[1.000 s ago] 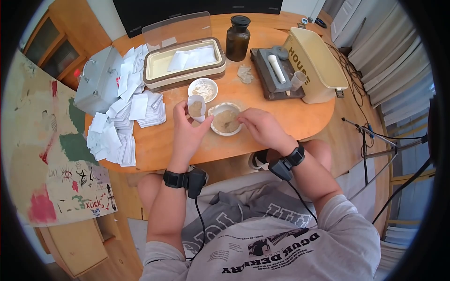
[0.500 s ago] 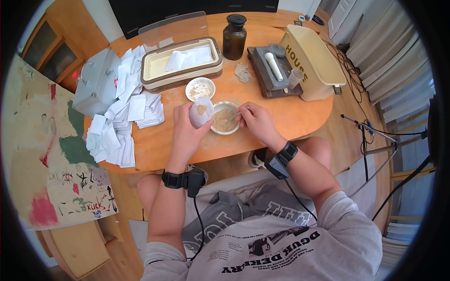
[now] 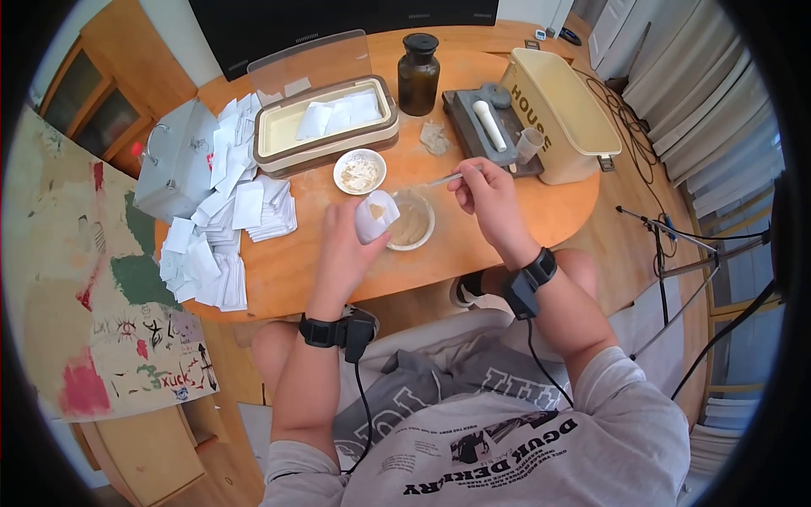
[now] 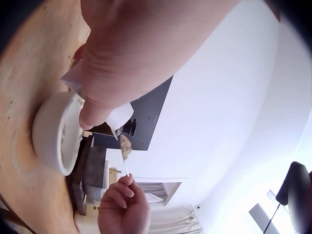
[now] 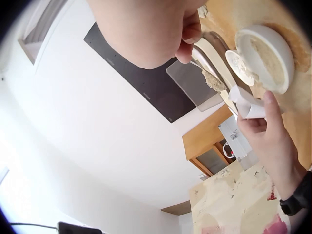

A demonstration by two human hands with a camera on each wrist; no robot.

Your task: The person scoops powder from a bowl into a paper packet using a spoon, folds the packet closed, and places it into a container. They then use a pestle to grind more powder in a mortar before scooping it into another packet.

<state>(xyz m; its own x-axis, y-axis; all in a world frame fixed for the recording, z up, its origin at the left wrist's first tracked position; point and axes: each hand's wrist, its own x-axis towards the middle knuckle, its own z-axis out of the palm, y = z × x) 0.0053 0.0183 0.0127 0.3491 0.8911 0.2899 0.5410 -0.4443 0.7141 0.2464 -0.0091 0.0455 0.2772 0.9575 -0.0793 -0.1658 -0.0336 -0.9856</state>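
My left hand (image 3: 340,249) holds an open white paper packet (image 3: 372,218) with tan powder inside, tilted beside the left rim of a white bowl (image 3: 432,226). A layer of tan powder covers the bowl's inside. Between thumb and fingers, my right hand (image 3: 492,207) pinches a thin spoon (image 3: 454,177), raised above the bowl's far right side. The right wrist view shows a heap of tan, grainy powder (image 5: 213,80) on the spoon's end, close to the packet's mouth. Behind the packet stands a smaller white bowl (image 3: 361,171) of whitish powder.
Stacks of white paper packets (image 3: 224,262) lie at the left by a silver case (image 3: 173,160). Farther back are a cream tray box (image 3: 279,127) and a dark jar (image 3: 419,76). A white pestle (image 3: 488,127) and a cream bin (image 3: 583,118) stand right.
My right hand has lifted the spoon out of the bowl, up and to the right, loaded with powder. The packet in my left hand has shifted slightly right, overlapping the bowl's rim.
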